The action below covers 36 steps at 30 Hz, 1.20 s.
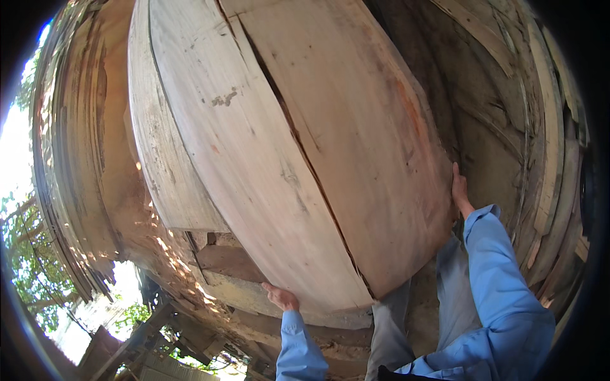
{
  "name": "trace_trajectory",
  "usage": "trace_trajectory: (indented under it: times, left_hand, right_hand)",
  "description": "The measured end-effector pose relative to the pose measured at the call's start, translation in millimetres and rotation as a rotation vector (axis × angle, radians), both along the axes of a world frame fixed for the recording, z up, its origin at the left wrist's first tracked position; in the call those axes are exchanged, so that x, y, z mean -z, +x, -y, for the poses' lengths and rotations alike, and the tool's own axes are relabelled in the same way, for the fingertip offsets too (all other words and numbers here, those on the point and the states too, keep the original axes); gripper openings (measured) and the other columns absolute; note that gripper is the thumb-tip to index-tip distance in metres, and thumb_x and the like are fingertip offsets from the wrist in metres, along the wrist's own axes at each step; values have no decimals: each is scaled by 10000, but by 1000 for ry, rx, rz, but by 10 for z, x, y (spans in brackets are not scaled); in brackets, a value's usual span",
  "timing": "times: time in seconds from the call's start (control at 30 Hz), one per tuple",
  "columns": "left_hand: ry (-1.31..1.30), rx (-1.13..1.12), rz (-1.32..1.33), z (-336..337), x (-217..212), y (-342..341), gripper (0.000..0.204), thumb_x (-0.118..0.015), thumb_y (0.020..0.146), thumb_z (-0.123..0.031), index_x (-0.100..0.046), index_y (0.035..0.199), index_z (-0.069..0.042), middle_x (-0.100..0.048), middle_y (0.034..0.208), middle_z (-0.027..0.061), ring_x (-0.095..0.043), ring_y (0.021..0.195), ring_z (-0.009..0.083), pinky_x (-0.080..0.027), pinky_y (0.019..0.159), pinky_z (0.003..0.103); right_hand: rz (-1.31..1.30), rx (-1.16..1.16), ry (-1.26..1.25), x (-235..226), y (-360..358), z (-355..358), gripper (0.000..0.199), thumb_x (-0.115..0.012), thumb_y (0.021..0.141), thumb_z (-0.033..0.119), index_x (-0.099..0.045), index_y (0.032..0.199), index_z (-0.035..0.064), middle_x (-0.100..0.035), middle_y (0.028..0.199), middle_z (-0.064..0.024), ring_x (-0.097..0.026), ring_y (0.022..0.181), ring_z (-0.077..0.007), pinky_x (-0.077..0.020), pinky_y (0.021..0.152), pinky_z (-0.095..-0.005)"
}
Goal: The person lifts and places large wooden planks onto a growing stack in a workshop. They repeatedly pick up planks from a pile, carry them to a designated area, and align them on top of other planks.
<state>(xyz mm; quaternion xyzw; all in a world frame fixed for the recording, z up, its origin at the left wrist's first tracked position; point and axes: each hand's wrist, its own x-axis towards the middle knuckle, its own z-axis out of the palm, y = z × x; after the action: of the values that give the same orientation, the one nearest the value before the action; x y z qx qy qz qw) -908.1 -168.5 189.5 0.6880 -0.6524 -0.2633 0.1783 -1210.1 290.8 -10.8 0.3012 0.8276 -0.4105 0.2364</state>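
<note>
I have both hands on the big plank, holding it by its edges.

Left hand [281,296] clasps the plank's [356,146] lower edge; right hand [459,190] presses flat, fingers spread, on its far side edge. The plank spans between both grips, leaning on stacked boards [171,159].

We wear a long-sleeved shirt of light blue cloth, its sleeves running down to buttoned-looking cuffs at both wrists, the fabric creased and folded along the forearms. Our left hand [281,296] and right hand [459,190] are bare, without gloves. Below the shirt we see grey-blue trousers [452,298], loose and wrinkled.
</note>
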Motion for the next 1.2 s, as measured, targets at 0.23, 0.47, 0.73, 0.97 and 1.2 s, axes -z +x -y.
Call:
trace_trajectory:
  times: [0.23, 0.47, 0.73, 0.97, 1.2]
  left_hand:
    - [216, 13, 36, 166, 39, 135, 759, -277, 943, -534, -514, 1120, 164, -599, 1053, 263, -556, 951, 313, -441, 864, 358]
    - [232, -31, 141, 263, 202, 259, 725, -224, 957, -501, -377, 1290, 125, -522, 1215, 261, -527, 1074, 334, -412, 964, 347]
    - [208, 69, 123, 183, 185, 204, 624, -225, 967, -428, -386, 1306, 71, -459, 1300, 215, -498, 1126, 298, -421, 969, 401]
    - [244, -146, 31, 200, 133, 6, 602, -273, 962, -426, -539, 1126, 88, -589, 1095, 202, -555, 981, 301, -439, 927, 372]
    - [166, 73, 128, -7, -155, -291, 776, -219, 951, -514, -620, 910, 149, -633, 917, 283, -610, 865, 358, -487, 803, 396]
  right_hand:
    - [-26, 18, 59, -269, 49, -223, 846, -371, 838, 698, -633, 834, -106, -625, 776, -161, -542, 799, -196, -421, 734, -374]
    - [51, 75, 93, -486, 92, -480, 853, -385, 840, 687, -576, 1054, -117, -609, 1027, -159, -540, 943, -206, -422, 837, -354]
    - [145, 192, -133, -127, 61, 279, 882, -361, 843, 687, -488, 1227, -97, -516, 1252, -202, -462, 1181, -277, -348, 981, -367]
    - [209, 309, -244, -142, 42, -88, 942, -343, 821, 720, -434, 1269, -104, -464, 1313, -196, -427, 1223, -290, -309, 1023, -360]
    - [223, 2, 91, -1593, 28, -645, 881, -559, 755, 658, -498, 1190, -105, -513, 1226, -250, -479, 1167, -322, -375, 968, -384]
